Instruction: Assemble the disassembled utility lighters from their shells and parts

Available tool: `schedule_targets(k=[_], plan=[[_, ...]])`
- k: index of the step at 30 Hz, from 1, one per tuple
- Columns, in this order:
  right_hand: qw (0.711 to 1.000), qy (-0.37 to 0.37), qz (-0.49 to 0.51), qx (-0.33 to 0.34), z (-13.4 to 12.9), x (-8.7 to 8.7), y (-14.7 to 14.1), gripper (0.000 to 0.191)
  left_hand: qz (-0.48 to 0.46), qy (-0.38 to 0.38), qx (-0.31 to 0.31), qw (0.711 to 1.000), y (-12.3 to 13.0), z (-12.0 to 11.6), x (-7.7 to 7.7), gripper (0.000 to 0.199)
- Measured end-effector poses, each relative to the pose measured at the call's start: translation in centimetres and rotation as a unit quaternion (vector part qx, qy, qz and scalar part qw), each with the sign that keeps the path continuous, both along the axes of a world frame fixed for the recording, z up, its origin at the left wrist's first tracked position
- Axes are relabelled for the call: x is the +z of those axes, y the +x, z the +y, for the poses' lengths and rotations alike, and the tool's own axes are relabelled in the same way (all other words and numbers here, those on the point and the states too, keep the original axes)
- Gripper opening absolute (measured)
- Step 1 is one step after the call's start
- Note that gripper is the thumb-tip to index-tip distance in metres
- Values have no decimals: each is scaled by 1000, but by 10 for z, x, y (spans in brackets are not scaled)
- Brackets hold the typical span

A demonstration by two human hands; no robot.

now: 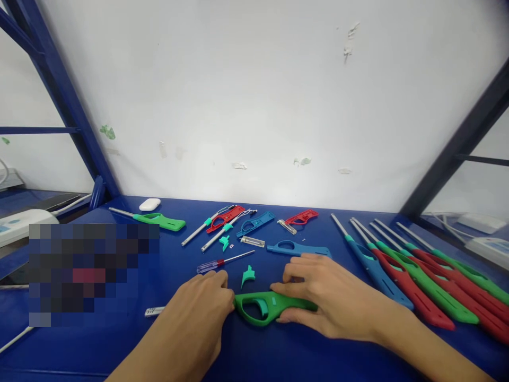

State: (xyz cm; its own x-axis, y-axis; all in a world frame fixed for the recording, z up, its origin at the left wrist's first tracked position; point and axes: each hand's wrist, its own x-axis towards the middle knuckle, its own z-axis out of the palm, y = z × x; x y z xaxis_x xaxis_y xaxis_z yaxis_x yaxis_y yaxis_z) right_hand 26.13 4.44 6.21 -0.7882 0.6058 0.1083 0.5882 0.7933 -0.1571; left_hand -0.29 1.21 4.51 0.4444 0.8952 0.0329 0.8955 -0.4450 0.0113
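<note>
A green utility lighter [274, 303] with a teal trigger lies across the front of the table between my hands. My right hand [322, 297] grips its handle end, thumb below and fingers above. Closed round the front end, where the metal tube begins, is my left hand [202, 302]; the slotted tip [154, 311] sticks out to its left. Just beyond lies a loose teal trigger [248, 275]. A screwdriver [225, 261] with a clear purple handle rests near my left knuckles. A blue lighter body [298, 248] lies beyond my right fingers.
Several whole lighters [421, 276] lie side by side on the right. Metal tubes [214, 239], red [225, 218] and blue half shells [258, 223], and a clear fuel tank [252, 242] lie at the back. Another green lighter [161, 220] and a white case [150, 204] are back left.
</note>
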Motion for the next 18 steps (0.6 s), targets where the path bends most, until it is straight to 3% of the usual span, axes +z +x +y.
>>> schedule_targets(k=[7, 15, 18], plan=[[999, -32, 29, -7, -1, -1, -2, 33, 46, -10, -23, 999, 3, 1, 3, 41], [991, -96, 54, -80, -4, 5, -8, 27, 100, 32, -16, 994, -5, -6, -2, 55], [988, -95, 61, -105, -5, 5, -8, 18, 59, 10, 4, 998, -1, -4, 9, 37]])
